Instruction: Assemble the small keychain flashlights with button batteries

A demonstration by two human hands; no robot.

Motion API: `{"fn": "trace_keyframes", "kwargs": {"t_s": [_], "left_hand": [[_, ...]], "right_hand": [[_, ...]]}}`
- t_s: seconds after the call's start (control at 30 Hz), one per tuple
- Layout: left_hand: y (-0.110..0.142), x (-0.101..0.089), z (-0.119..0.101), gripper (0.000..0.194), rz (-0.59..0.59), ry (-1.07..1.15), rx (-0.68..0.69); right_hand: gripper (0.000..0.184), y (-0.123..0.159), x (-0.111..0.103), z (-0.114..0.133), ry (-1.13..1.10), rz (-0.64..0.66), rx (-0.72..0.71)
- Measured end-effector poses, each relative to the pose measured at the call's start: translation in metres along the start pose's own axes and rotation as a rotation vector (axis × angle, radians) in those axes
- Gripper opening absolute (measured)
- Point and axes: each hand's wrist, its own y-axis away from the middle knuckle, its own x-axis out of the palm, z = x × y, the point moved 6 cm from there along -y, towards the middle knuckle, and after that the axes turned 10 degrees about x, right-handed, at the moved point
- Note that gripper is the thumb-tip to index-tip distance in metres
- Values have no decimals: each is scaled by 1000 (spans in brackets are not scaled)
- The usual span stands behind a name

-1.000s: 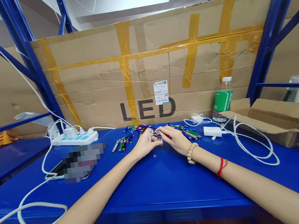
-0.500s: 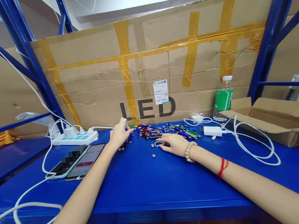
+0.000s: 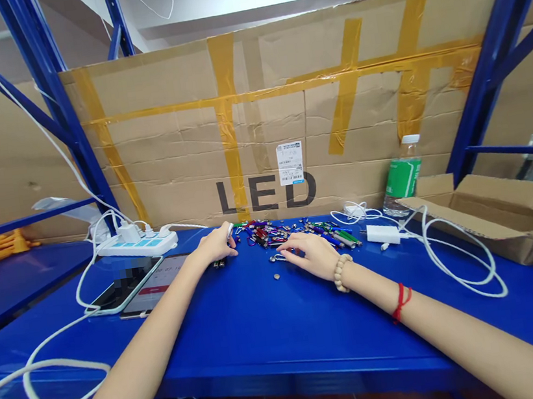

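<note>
My left hand is low at the left end of a pile of small coloured metal tubes, fingers bent. A whitish piece shows along its index finger; whether it is a held tube is unclear. Under that hand, several tube ends peek out. My right hand rests palm down at the pile's near edge, fingers stretched toward the left. Beside its fingertips lies a pale ring or loop, partly covered. A small round metal disc lies on the blue tabletop, nearer me.
Two phones and a white power strip lie at the left. Toward the right are a white charger with cables, a green-labelled bottle and an open cardboard box. A tall cardboard sheet stands behind.
My left hand has gone left from beside the right hand to the tubes there, lowering slightly lately. My right hand has settled on the tabletop, its fingers stretching out. The phones are uncovered.
</note>
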Motion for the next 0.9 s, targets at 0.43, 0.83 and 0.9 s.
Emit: {"fn": "trace_keyframes", "kwargs": {"t_s": [0.43, 0.83, 0.9], "left_hand": [[0, -6, -13, 23, -185, 85, 44], [-2, 17, -62, 19, -121, 329, 495], [-2, 18, -65, 16, -145, 337, 526]], "right_hand": [[21, 6, 13, 24, 18, 208, -158], [18, -3, 12, -4, 225, 200, 8], [17, -3, 10, -6, 211, 192, 20]]}}
